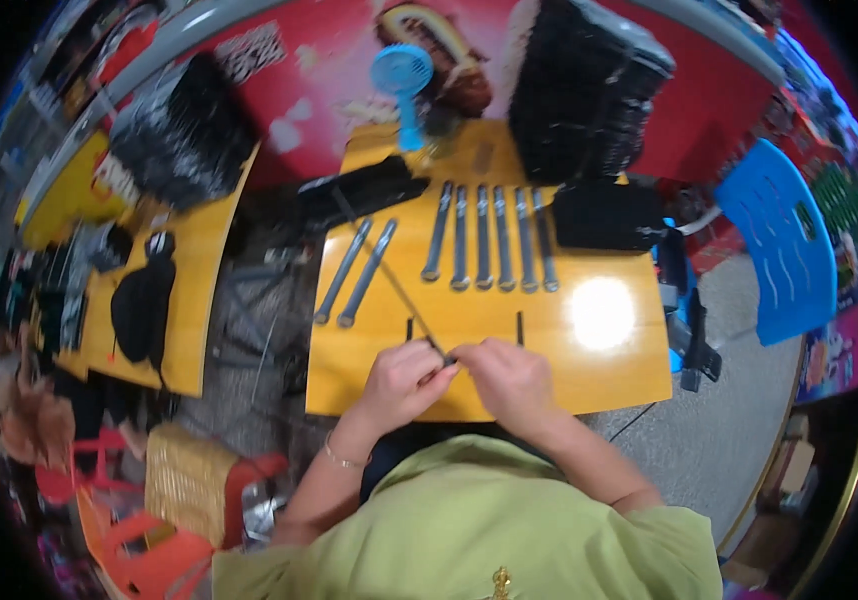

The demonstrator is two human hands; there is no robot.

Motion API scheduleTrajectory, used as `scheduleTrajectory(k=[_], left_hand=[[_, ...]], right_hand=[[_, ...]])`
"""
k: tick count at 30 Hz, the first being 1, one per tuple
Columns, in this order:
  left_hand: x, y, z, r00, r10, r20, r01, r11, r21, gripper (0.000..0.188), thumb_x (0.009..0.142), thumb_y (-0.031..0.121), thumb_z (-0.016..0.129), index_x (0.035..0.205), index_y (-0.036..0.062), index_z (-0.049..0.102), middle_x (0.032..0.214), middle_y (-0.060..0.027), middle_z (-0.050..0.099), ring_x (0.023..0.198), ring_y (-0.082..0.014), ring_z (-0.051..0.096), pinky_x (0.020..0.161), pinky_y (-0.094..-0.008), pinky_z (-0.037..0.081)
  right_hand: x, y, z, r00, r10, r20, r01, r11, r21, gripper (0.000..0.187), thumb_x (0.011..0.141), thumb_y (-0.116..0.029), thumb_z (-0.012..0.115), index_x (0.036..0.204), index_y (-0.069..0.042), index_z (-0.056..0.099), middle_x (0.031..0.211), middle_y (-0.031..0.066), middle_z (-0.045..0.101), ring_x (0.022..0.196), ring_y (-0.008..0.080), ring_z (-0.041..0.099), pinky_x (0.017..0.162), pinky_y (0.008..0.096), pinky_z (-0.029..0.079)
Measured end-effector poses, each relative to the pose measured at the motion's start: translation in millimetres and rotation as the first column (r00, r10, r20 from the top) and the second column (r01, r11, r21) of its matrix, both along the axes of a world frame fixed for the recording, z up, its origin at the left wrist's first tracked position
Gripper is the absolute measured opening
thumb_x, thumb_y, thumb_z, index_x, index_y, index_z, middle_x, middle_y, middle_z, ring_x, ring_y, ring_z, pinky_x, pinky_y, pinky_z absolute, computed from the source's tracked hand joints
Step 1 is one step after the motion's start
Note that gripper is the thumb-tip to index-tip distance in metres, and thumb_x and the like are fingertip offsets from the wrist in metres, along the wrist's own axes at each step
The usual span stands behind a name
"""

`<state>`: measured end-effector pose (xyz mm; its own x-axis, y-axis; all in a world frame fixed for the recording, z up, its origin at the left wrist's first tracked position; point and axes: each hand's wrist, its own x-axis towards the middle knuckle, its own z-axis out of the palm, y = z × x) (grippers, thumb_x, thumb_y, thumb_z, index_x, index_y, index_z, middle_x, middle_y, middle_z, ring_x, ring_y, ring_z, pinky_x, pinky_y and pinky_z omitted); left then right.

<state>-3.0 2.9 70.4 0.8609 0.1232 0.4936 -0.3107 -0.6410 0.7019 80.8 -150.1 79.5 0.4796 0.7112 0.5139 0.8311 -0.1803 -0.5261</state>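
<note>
A long, thin dark strip (399, 286) runs from the far left of the table down to my fingers. My left hand (404, 382) is closed around its near end. My right hand (511, 378) pinches at the same end, its fingertips meeting the left ones; the exact grip is partly hidden. Beyond my hands lie several grey flat strips (483, 240) with rounded near ends, side by side. Two more grey strips (356, 275) lie slanted at the left. Two short dark pieces sit just past my hands, one beside the left hand (409, 327), one beside the right (520, 328).
The yellow table (609, 375) bears black bundles (364, 193), a black stack (609, 217), a large black wrapped pile (589, 95) and a blue fan (407, 90). A blue chair (777, 245) stands right; another table (189, 330) and a person (29, 415) are left.
</note>
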Motion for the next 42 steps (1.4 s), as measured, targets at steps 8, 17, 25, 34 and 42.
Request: scheduleTrajectory(k=[8, 17, 25, 34, 42], left_hand=[[-11.4, 16.0, -2.5, 0.994, -0.058, -0.095, 0.050, 0.995, -0.090, 0.018, 0.074, 0.002, 0.065, 0.064, 0.0007, 0.050, 0.059, -0.0064, 0.043, 0.051, -0.0175, 0.044, 0.046, -0.0296, 0.032], [-15.8, 19.8, -2.0, 0.975, -0.161, -0.155, 0.113, 0.953, -0.280, 0.025, 0.077, 0.006, 0.065, 0.062, 0.0020, 0.046, 0.057, -0.0047, 0.040, 0.051, -0.0155, 0.040, 0.047, -0.0294, 0.030], [-18.0, 28.2, -3.4, 0.937, -0.330, -0.115, 0.194, 0.765, -0.615, 0.022, 0.081, 0.005, 0.057, 0.063, 0.0027, 0.045, 0.061, 0.0002, 0.040, 0.056, -0.0082, 0.038, 0.051, -0.0262, 0.031], [-16.9, 12.0, 1.3, 0.907, -0.405, -0.114, 0.182, 0.623, -0.761, 0.020, 0.087, 0.009, 0.052, 0.067, 0.0028, 0.049, 0.066, 0.0023, 0.043, 0.057, -0.0040, 0.038, 0.050, -0.0210, 0.031], [-13.0, 14.1, 3.8, 0.887, -0.438, -0.149, 0.199, 0.653, -0.731, 0.026, 0.087, 0.012, 0.055, 0.065, 0.0044, 0.042, 0.063, 0.0022, 0.036, 0.059, -0.0068, 0.033, 0.052, -0.0244, 0.029]], right_hand=[[-2.6, 15.1, -0.5, 0.996, 0.039, -0.076, -0.036, 0.999, 0.034, 0.015, 0.072, 0.001, 0.065, 0.086, -0.005, 0.063, 0.069, 0.0079, 0.058, 0.061, 0.0241, 0.060, 0.053, 0.0330, 0.047], [-0.5, 12.6, 7.6, 0.993, 0.080, -0.086, -0.079, 0.997, 0.024, 0.014, 0.073, 0.002, 0.064, 0.085, -0.005, 0.062, 0.071, 0.0094, 0.060, 0.063, 0.0251, 0.060, 0.054, 0.0325, 0.047], [8.2, 10.8, 28.0, 0.946, 0.242, -0.216, -0.233, 0.970, 0.066, 0.016, 0.075, -0.005, 0.068, 0.091, -0.007, 0.064, 0.070, 0.0076, 0.059, 0.064, 0.0225, 0.062, 0.052, 0.0318, 0.047], [9.2, 12.0, 19.6, 0.780, 0.346, -0.521, -0.232, 0.934, 0.273, 0.026, 0.067, -0.005, 0.079, 0.090, -0.004, 0.067, 0.081, 0.0043, 0.061, 0.057, 0.0043, 0.047, 0.045, 0.0190, 0.028], [5.1, 15.0, 7.1, 0.821, 0.304, -0.483, -0.168, 0.938, 0.305, 0.013, 0.076, 0.000, 0.070, 0.087, -0.002, 0.064, 0.077, 0.0059, 0.061, 0.059, 0.0094, 0.053, 0.049, 0.0209, 0.038]])
